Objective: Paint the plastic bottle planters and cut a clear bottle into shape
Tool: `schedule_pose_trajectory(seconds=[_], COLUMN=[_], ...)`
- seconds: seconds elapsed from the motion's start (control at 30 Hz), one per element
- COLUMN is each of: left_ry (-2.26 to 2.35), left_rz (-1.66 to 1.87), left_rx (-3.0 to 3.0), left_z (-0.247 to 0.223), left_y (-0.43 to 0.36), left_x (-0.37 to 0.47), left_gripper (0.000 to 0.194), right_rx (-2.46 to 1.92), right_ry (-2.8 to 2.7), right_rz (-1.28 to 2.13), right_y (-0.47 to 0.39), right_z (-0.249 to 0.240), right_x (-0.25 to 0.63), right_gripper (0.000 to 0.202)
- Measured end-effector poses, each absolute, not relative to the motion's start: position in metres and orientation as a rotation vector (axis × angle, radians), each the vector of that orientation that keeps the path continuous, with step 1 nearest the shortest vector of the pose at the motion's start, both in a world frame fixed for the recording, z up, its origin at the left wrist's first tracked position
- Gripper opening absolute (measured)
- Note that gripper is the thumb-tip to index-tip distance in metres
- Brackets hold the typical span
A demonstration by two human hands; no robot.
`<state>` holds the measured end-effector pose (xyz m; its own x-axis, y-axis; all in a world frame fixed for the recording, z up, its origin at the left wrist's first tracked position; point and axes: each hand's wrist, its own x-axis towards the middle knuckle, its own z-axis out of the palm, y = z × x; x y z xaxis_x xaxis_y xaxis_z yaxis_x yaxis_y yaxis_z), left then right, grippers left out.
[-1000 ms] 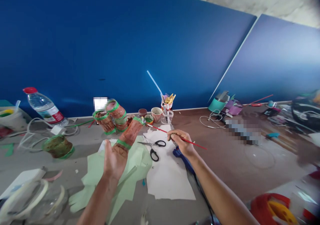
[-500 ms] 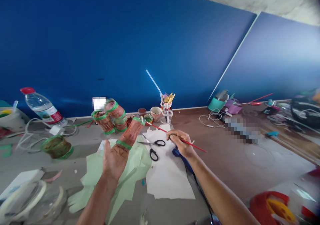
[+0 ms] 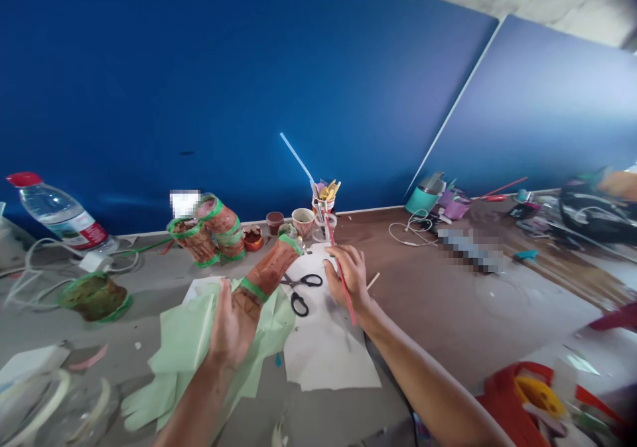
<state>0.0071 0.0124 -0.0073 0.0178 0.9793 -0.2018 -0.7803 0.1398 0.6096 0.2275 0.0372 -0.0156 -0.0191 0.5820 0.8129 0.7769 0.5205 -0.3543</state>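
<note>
My left hand [image 3: 231, 331] holds a reddish-brown painted tube [image 3: 273, 268] with green bands at its middle and far end. The tube slants up to the right; most of that hand's fingers are hidden by it, while the thumb sticks up at the left. In my right hand [image 3: 348, 278] is a thin red paintbrush [image 3: 347, 289], pinched and held nearly upright, apart from the tube. Black-handled scissors [image 3: 299, 304] lie partly behind the tube on white paper [image 3: 328, 361]. Several similar brown, green-rimmed tubes [image 3: 226, 218] stand at the back left.
Small paint pots [image 3: 253, 238], a paper cup [image 3: 302, 220] and a cup of tools [image 3: 324, 201] line the blue partition [image 3: 239, 89]. A water bottle [image 3: 64, 215], cables and another green-brown tube [image 3: 94, 296] are left. Pale green paper [image 3: 184, 334] lies below my left hand.
The paintbrush has come away from the tube's far end and turned from slanting to nearly upright. The tube has shifted slightly right. The view has turned a little to the right.
</note>
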Motion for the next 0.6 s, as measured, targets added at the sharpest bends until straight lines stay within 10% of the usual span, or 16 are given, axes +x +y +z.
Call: schedule_pose_trajectory(seconds=[0.6], left_ry=[0.682], left_rz=[1.171], left_rx=[0.536], left_z=[0.0], left_y=[-0.006], left_x=[0.021], left_gripper=[0.065], right_rx=[-1.233], right_ry=[-1.688], right_rz=[-0.336], right_y=[0.032], right_z=[-0.013], right_x=[0.22], right_gripper=[0.032])
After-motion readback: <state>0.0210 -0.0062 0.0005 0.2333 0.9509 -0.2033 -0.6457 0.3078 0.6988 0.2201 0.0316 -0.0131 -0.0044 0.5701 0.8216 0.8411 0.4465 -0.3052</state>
